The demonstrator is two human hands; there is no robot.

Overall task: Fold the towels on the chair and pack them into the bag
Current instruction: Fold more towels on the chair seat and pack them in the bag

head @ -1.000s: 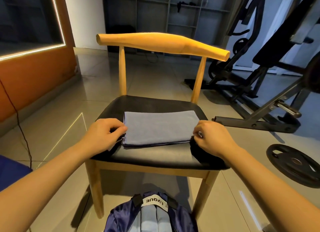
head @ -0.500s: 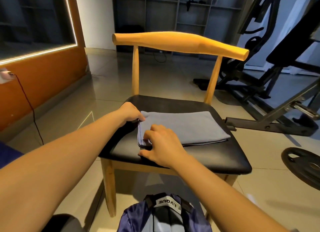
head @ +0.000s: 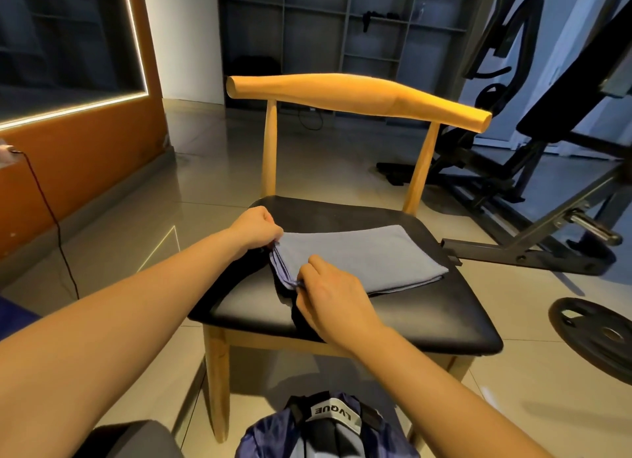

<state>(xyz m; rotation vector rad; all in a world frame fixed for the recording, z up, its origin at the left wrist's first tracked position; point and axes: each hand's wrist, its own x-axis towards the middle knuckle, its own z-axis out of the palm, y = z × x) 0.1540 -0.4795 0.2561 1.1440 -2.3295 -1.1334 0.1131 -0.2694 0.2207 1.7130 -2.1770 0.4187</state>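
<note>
A grey-blue towel [head: 362, 256] lies folded into a long strip on the black seat of a wooden chair [head: 427, 321]. My left hand [head: 254, 230] pinches the towel's far left corner. My right hand [head: 333, 298] pinches its near left corner, where the layered edges lift slightly off the seat. A dark cloth shows under the towel's left end; what it is I cannot tell. A navy bag [head: 328, 427] with a white label stands on the floor in front of the chair, partly cut off by the frame's bottom edge.
A weight bench frame [head: 533, 232] stands close to the chair's right side. A black weight plate [head: 595, 334] lies on the floor at the right. An orange wall with a hanging cable [head: 51, 218] runs along the left. Tiled floor surrounds the chair.
My right hand has crossed from the towel's right end to its left end. Both hands now hold the left edge, which has lifted slightly. The view has shifted left of the chair.
</note>
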